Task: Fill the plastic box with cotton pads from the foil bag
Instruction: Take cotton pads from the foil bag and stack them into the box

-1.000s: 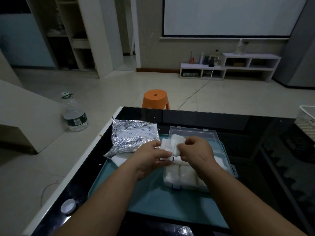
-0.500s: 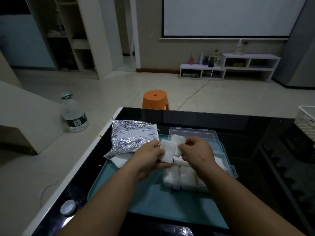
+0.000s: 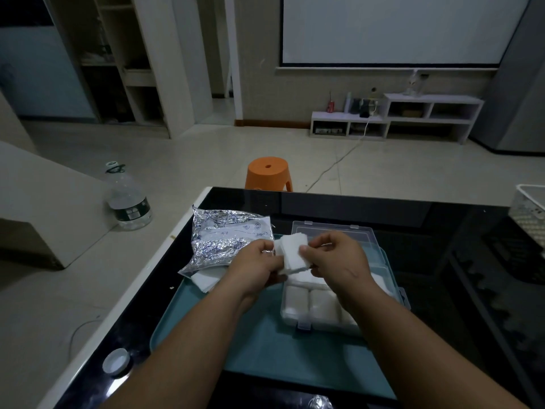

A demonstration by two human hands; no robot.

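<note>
One wide-angle view, from the person's head, looks forward and down, close over the left hand (image 3: 256,268) and right hand (image 3: 337,261) at the black table (image 3: 413,221), facing the projector screen (image 3: 398,28) across the room.

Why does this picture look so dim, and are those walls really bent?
Head view: light is low, so the black table and teal tray read dark; the foil bag glares; the wide lens bows the shelves near the left edge; the cotton pads held by the left hand and right hand look sharp.
</note>
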